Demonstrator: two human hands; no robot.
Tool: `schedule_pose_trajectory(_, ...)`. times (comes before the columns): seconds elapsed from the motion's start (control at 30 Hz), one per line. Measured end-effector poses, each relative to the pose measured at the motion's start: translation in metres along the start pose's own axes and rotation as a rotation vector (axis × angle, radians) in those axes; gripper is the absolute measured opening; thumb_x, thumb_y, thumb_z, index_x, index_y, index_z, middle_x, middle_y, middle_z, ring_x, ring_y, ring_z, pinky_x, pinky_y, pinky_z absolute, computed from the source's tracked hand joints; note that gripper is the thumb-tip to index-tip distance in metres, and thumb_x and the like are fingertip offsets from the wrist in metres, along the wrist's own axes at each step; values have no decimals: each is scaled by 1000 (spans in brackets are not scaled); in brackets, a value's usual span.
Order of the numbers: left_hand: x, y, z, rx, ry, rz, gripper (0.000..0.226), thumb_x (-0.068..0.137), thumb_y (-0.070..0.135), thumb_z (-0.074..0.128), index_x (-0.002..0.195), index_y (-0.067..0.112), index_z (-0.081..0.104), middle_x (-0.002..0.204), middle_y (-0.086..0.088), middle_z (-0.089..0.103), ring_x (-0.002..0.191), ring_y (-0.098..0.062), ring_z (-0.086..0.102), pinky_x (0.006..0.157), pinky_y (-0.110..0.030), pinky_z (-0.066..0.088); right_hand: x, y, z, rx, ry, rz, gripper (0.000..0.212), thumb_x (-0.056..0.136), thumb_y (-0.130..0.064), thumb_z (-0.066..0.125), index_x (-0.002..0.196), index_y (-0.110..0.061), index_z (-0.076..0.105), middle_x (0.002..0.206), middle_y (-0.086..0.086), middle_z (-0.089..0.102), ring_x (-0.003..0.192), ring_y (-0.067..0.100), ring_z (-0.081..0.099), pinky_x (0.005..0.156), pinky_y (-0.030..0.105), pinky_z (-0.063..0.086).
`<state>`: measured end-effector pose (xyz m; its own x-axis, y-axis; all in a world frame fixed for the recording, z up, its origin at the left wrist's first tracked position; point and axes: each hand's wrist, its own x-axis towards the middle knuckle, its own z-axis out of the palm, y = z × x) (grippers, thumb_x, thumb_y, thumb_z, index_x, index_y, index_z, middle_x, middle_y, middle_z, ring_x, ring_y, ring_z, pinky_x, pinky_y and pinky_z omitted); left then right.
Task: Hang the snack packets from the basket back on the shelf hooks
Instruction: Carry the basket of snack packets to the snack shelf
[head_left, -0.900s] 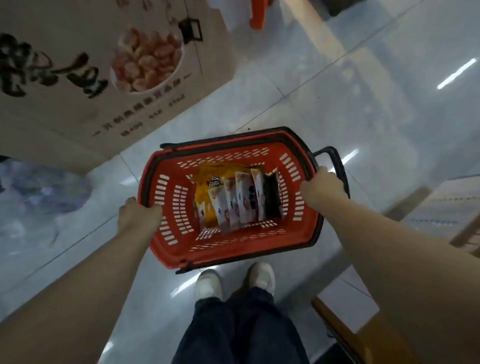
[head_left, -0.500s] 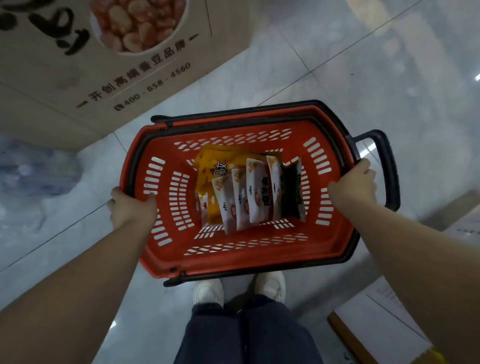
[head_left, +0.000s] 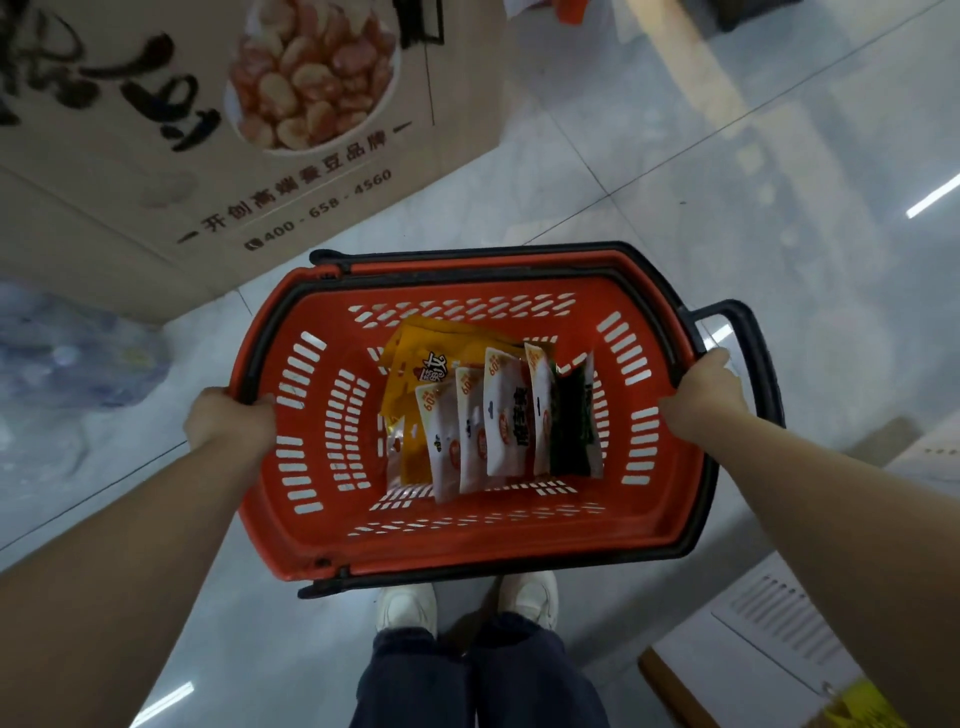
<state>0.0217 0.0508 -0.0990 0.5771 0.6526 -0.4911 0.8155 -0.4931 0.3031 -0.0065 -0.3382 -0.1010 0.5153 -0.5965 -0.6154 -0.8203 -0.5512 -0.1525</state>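
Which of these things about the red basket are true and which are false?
1. Both hands grip the red basket by its rim. True: left hand, right hand.
2. The basket is empty. False: snack packets lie inside.
3. Every packet is white. False: there are also yellow packets and a dark green packet.
4. White shoes show below the basket. True.
5. The cardboard box pictures apples. False: it shows beans.
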Motion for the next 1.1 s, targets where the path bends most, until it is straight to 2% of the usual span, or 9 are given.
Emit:
schedule_pose_trajectory(0.1, -12, 10, -39, 8, -24, 44, 39, 92, 28, 58, 113, -4, 61, 97, -23, 66, 73, -33, 59, 66, -39, 46, -26, -8, -29, -23, -25, -17, 58, 89, -14, 63, 134, -3, 27, 119, 23, 55, 92, 35, 58, 71, 42, 46)
schedule_pose_trajectory(0.17, -19, 18, -72, 7, -52, 85, 34, 91, 29, 59, 103, -3, 62, 75, -14, 61, 55, -23, 51, 53, -31, 43, -49, -15, -52, -17, -37, -24, 61, 88, -14, 64, 134, -2, 27, 118, 24, 56, 85, 32, 54, 70, 41, 45)
schedule_pose_trajectory(0.27, -35, 33, -129, 13, -78, 155, 30, 89, 27, 61, 95, -2, 66, 59, -6, 53, 52, -20, 50, 50, -25, 39, -90, -32, -95, -4, -30, -62, 60, 87, -13, 66, 133, 0, 28, 120, 25, 55, 99, 39, 58, 75, 44, 47)
schedule_pose_trajectory(0.5, -85, 63, -273, -78, -31, 236, 35, 80, 25, 71, 102, -2, 68, 93, -23, 69, 82, -37, 65, 69, -37, 52, -196, -77, -207, -49, 66, -169, 65, 83, -21, 69, 131, 1, 29, 118, 26, 57, 101, 42, 60, 82, 47, 51)
schedule_pose_trajectory(0.7, -130, 76, -395, -207, 1, 302, 22, 79, 23, 72, 82, 2, 70, 69, -16, 66, 56, -24, 57, 54, -32, 46, -284, -122, -291, -25, 156, -256, 67, 85, -20, 66, 136, 1, 27, 120, 24, 57, 104, 39, 60, 84, 45, 52)
schedule_pose_trajectory(0.77, -144, 77, -431, -235, 22, 314, 23, 74, 26, 75, 75, 4, 68, 73, -19, 67, 56, -24, 55, 58, -33, 44, -312, -136, -313, -55, 164, -297, 69, 86, -19, 64, 138, 4, 26, 119, 24, 58, 103, 38, 60, 80, 41, 52)
schedule_pose_trajectory(0.87, -157, 76, -490, -286, 64, 319, 42, 54, 40, 71, 75, 4, 71, 74, -19, 69, 67, -29, 63, 64, -37, 52, -360, -159, -347, -83, 209, -398, 54, 83, -18, 65, 126, 9, 46, 100, 20, 64, 83, 32, 61, 66, 29, 49)
schedule_pose_trajectory(1.0, -173, 60, -565, -354, 151, 320, 27, 69, 23, 78, 78, -2, 71, 76, -22, 69, 72, -33, 68, 72, -43, 58, -418, -189, -378, -21, 283, -486, 76, 69, -32, 72, 126, 10, 44, 118, 24, 61, 106, 39, 61, 88, 40, 51)
schedule_pose_trajectory(1.1, -184, 39, -607, -396, 240, 281, 33, 67, 21, 81, 75, -8, 68, 79, -27, 69, 70, -33, 67, 67, -43, 57, -445, -214, -383, -64, 330, -566, 65, 68, -31, 71, 119, 5, 53, 114, 23, 63, 103, 39, 62, 82, 37, 51)
